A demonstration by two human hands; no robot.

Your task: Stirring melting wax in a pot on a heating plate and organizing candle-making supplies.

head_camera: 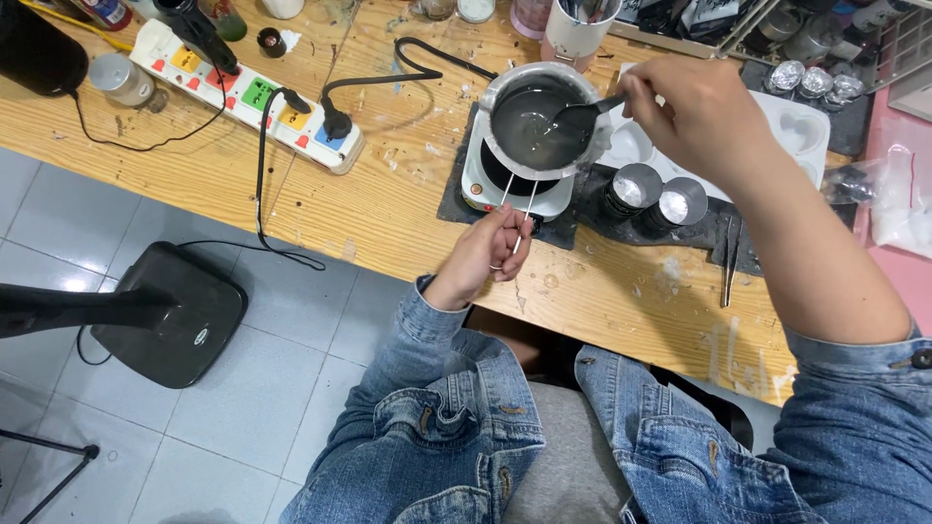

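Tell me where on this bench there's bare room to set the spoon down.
Bare wood lies between the power strip and the dark mat, and along the front edge right of the left hand, up to the tweezers. It's crowded around the melting pot, the two metal cups and the white mould.

A small round metal pot sits on a white single hotplate near the wooden worktop's front edge. Two small metal cups stand just right of it, a white mould tray behind them. A long multicoloured power strip lies toward the left.
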